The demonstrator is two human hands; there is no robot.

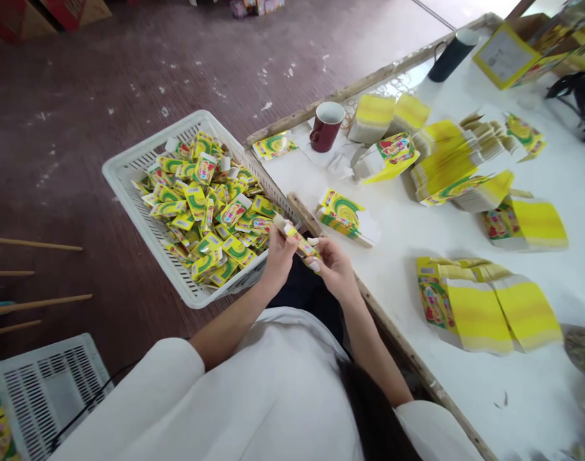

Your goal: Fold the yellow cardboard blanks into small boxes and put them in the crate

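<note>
Between my two hands is a small yellow-and-green printed carton, held above my lap at the table's edge. My left hand grips its upper left end, where a pale flap shows. At the other end, the fingers of my right hand are closed round the carton. Left of my hands stands a white plastic basket heaped with several similar small cartons. Nearest my right hand on the table lies a stack of flat cartons with green swirls.
On the white table are bundles of flat yellow cartons, a dark red mug and a dark tall mug. A wooden rim edges the table. Another white crate and wooden sticks are at lower left.
</note>
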